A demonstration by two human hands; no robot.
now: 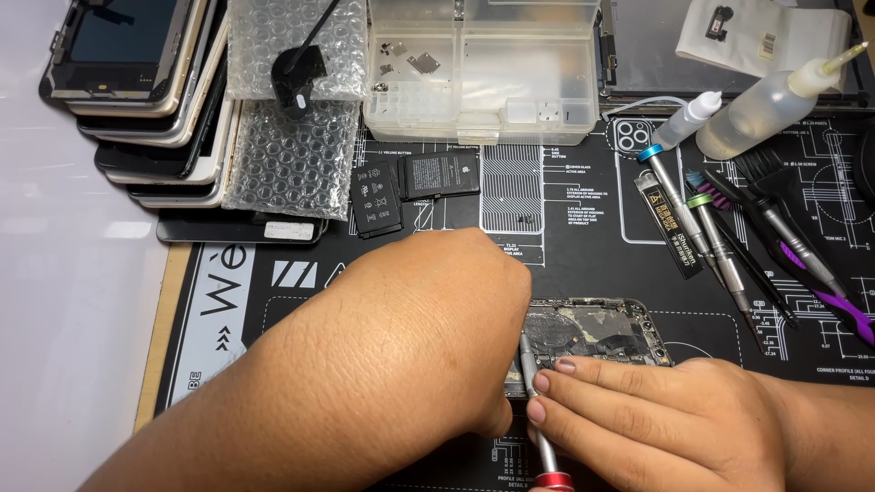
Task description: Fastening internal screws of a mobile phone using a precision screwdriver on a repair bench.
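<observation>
The left hand [428,319] lies across the opened smartphone with bare metal innards [592,330], its fingers curled down over the phone's left part and hidden from view, so whether they clamp the phone I cannot tell. The right hand [656,415] comes in from the lower right, its fingers pinched together around the slim silver screwdriver with a red end cap [538,415], whose tip points up to the phone's left edge. The phone rests flat on the black printed repair mat [583,210] covering the table, near the mat's lower middle. Behind it lie two small black battery packs [410,187], a clear plastic parts box [478,68], and sheets of bubble wrap [292,155]. A stack of phones [146,100] sits at the far left. To the right rest several spare screwdrivers with coloured collars [711,237] and two white squeeze bottles [756,109].
</observation>
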